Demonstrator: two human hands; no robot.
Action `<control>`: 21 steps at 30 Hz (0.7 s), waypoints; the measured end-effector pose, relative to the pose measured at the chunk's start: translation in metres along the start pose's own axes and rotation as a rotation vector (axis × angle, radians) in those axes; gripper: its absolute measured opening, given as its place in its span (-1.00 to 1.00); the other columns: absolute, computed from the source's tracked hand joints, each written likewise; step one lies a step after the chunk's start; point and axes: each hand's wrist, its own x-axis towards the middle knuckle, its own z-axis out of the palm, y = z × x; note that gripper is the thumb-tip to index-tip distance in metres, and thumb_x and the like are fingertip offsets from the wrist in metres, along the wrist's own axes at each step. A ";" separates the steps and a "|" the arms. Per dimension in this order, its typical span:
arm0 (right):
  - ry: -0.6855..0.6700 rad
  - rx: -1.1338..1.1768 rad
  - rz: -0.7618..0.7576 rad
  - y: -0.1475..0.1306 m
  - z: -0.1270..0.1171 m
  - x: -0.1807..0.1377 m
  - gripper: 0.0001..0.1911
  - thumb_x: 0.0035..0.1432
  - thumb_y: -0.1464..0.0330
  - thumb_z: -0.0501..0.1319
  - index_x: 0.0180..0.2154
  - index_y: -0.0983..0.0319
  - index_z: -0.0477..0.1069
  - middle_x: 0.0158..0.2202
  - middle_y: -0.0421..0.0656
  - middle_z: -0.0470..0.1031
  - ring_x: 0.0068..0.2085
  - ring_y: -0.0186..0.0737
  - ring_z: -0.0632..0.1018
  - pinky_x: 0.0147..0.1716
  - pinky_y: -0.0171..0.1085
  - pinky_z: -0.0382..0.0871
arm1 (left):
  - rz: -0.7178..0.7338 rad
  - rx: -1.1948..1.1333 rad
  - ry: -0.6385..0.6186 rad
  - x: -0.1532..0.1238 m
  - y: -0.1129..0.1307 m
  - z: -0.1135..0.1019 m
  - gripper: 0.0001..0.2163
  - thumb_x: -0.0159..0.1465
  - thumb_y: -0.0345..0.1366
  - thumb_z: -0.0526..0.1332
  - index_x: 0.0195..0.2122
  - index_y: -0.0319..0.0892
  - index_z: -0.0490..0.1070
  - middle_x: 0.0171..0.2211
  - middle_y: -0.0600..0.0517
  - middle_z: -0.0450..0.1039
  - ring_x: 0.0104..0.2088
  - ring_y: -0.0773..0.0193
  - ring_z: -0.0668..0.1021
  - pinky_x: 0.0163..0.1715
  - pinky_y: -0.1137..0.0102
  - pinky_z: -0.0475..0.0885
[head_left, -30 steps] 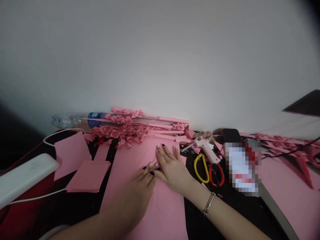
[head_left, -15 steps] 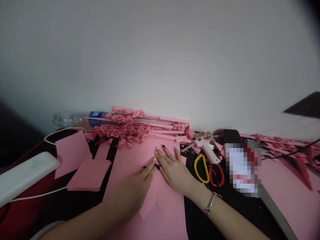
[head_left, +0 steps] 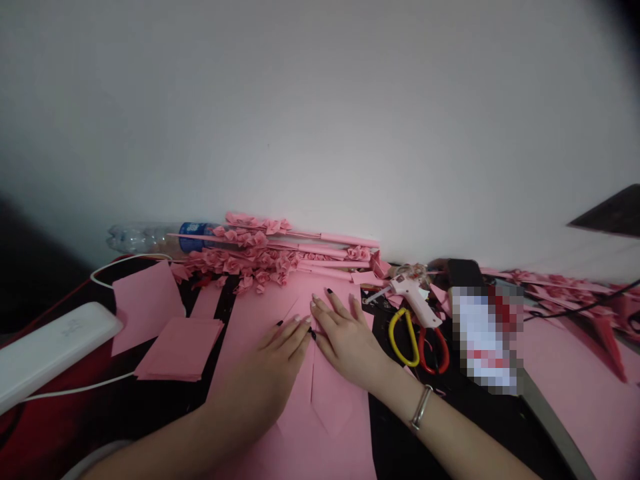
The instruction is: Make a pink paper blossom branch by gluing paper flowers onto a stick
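Observation:
A folded piece of pink paper (head_left: 333, 407) lies on a larger pink sheet (head_left: 295, 460) in front of me, a crease line running down its middle. My left hand (head_left: 283, 357) rests on the left half of the folded paper, fingers stretched out flat. On the right half presses my right hand (head_left: 345, 337), palm down with its fingers spread and a metal bangle on the wrist. The two hands nearly meet at the centre line. Parts of the folded paper are hidden beneath them.
Pink paper flower stems (head_left: 260, 260) lie along the wall beside a plastic bottle (head_left: 145, 237). Square pink papers (head_left: 177, 350) and a white power bank-like device (head_left: 55, 350) are at left. A glue gun (head_left: 415, 297) and scissors with yellow and red handles (head_left: 404, 337) lie at right.
My left hand has flattened and its fingers have shifted slightly left, showing more of the centre crease. My right hand has stayed nearly still.

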 end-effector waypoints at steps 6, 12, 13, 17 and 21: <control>0.001 -0.028 0.011 -0.001 0.002 0.000 -0.52 0.41 0.29 -0.07 0.28 0.29 0.20 0.36 -0.05 0.15 0.39 0.11 0.07 0.27 0.32 -0.03 | -0.016 -0.002 0.048 0.010 -0.007 -0.006 -0.50 0.32 -0.49 -0.08 0.29 -0.29 0.20 0.31 -0.17 0.22 0.35 0.01 0.20 0.28 0.10 0.10; -0.006 -0.055 0.025 -0.002 0.006 0.000 -0.51 0.40 0.32 -0.03 0.29 0.32 0.17 0.37 -0.01 0.11 0.38 0.12 0.12 0.26 0.33 0.00 | -0.061 0.028 0.113 0.015 -0.004 -0.013 -0.53 0.33 -0.48 -0.07 0.26 -0.31 0.26 0.29 -0.15 0.26 0.32 -0.12 0.23 0.22 -0.03 0.16; -0.005 -0.058 0.026 -0.002 0.007 0.000 -0.50 0.40 0.33 -0.03 0.30 0.33 0.16 0.37 -0.01 0.11 0.38 0.12 0.11 0.26 0.34 0.00 | -0.069 0.031 0.126 0.015 -0.003 -0.013 -0.53 0.33 -0.48 -0.07 0.26 -0.30 0.27 0.29 -0.15 0.26 0.32 -0.12 0.22 0.22 -0.04 0.16; 0.002 -0.074 0.024 -0.003 0.007 0.001 -0.50 0.40 0.35 -0.02 0.30 0.35 0.15 0.37 0.03 0.12 0.38 0.12 0.11 0.25 0.34 0.02 | -0.092 0.026 0.140 0.017 -0.001 -0.014 -0.56 0.37 -0.44 -0.07 0.23 -0.28 0.31 0.29 -0.13 0.27 0.32 -0.14 0.22 0.21 -0.08 0.16; 0.015 -0.091 0.018 -0.003 0.007 0.001 -0.51 0.40 0.33 -0.02 0.29 0.34 0.17 0.36 0.05 0.14 0.38 0.10 0.12 0.26 0.32 0.02 | -0.109 0.024 0.136 0.017 0.002 -0.013 -0.58 0.40 -0.35 -0.05 0.23 -0.29 0.32 0.27 -0.16 0.30 0.30 -0.11 0.27 0.19 -0.10 0.15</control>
